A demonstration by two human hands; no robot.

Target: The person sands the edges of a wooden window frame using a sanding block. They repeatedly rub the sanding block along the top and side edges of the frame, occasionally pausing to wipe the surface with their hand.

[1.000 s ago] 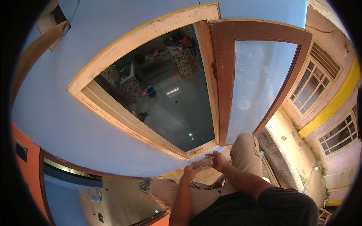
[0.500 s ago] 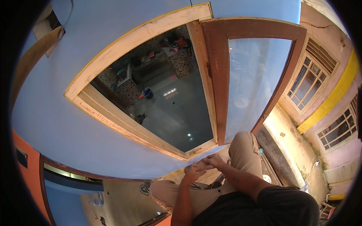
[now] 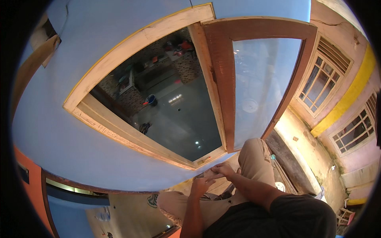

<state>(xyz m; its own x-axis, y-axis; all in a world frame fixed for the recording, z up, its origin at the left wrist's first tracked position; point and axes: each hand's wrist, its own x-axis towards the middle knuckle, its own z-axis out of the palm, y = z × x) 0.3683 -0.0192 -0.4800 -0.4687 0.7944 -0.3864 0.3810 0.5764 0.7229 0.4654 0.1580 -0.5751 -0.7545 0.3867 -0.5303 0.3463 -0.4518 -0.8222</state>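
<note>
My left hand (image 3: 201, 185) and my right hand (image 3: 224, 170) meet in front of my lap, below the sill of an open window. Fingers of both are bent and drawn together around something small and pale brown (image 3: 209, 173); too little of it shows to tell its kind. The right hand sits slightly farther from me than the left. Just beyond them is the light wooden window frame (image 3: 139, 148), and a small object (image 3: 205, 159) with a reddish end lies on its sill.
A brown sash (image 3: 220, 79) with a glass pane (image 3: 264, 83) stands swung out on the right. Through the opening show a dark tiled floor and a blue bucket (image 3: 151, 100). My raised knee (image 3: 256, 158) is close to the sash's lower edge. A blue wall (image 3: 79, 146) surrounds the frame.
My view has shifted a little, so the window and sash appear slightly farther left. The left hand has moved slightly left, and the hands remain close together.
</note>
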